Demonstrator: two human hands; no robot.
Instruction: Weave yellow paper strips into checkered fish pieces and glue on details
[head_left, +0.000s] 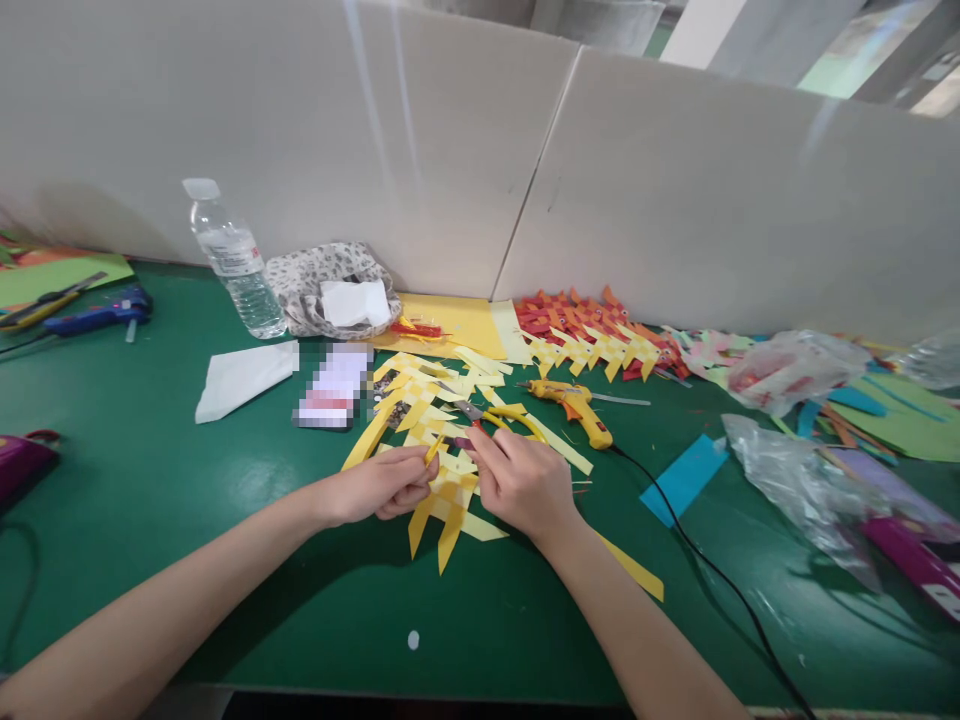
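My left hand point(394, 484) is closed, pinching a small folded yellow paper strip point(433, 451) at its fingertips. Across from it, my right hand point(525, 482) is closed too, with a short dark purplish piece point(460, 443) showing at its fingertips; its kind is not clear. Under and between both hands lies woven yellow paper point(454, 492) with pointed strip ends. A pair of scissors point(517, 413) with yellow handles rests just beyond my right hand, blades toward the left. Loose pale yellow strips point(566, 446) are scattered around.
A yellow glue gun point(574, 402) lies right of the scissors, its black cord running to the front edge. Behind are red and yellow woven pieces point(577, 335). A phone point(335, 385), a water bottle point(244, 270) and a patterned cloth bag point(300, 285) stand left; plastic bags point(802, 370) lie right.
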